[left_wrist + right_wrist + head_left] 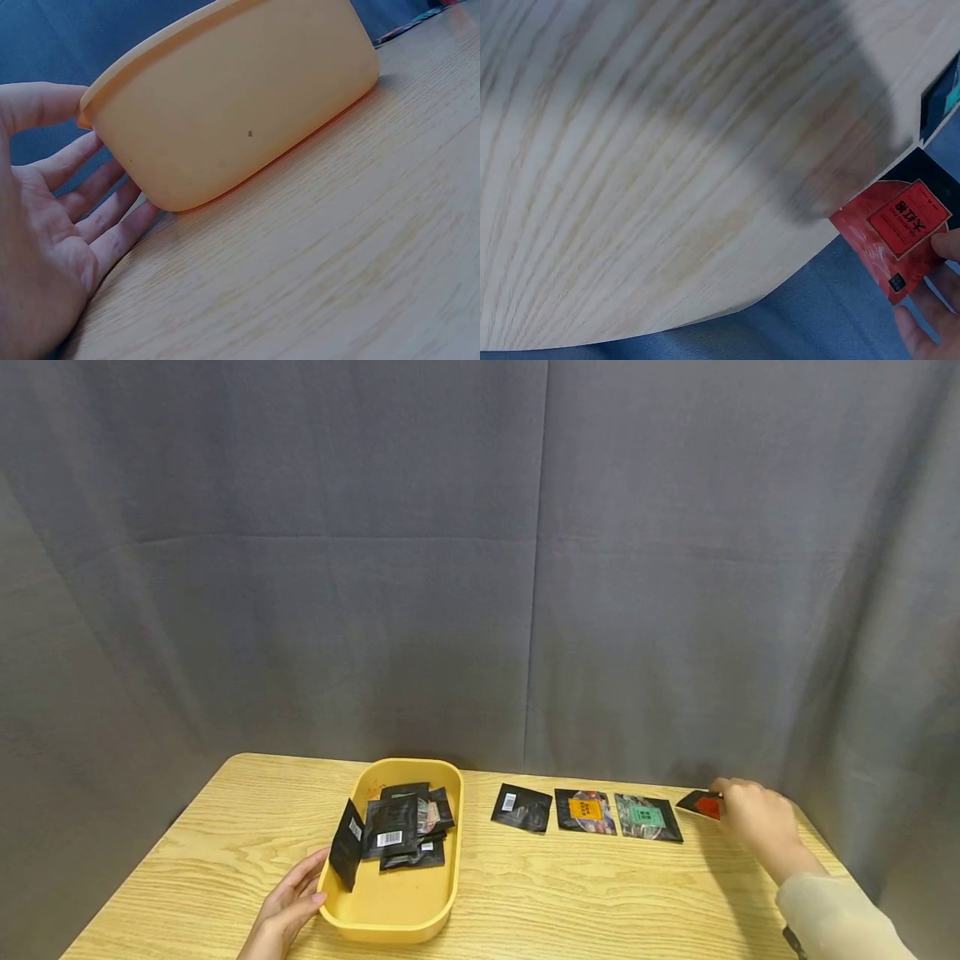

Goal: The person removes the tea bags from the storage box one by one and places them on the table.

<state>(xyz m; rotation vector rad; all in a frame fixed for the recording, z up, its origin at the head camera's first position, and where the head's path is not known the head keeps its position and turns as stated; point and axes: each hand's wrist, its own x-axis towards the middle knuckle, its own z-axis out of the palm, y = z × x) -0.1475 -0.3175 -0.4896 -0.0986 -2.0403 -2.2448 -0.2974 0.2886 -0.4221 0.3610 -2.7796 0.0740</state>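
Observation:
My right hand point(757, 818), at the far right of the table, pinches a red and black sachet point(907, 225) between thumb and fingers. The right wrist view shows its red label face, close over the table edge. To its left lie a green-labelled sachet point(648, 817), an orange-labelled sachet point(586, 811) and a sachet with a barcode face up point(522, 808). My left hand point(288, 906) touches the left side of the yellow tub point(397, 931), its fingers nearly straight along the outer wall and its thumb at the rim point(112, 75).
Several black sachets point(392, 827) lie piled in the tub, and another black sachet point(347, 847) leans upright against its left wall. The wooden table point(570, 893) ends at the back against a grey curtain point(375, 610).

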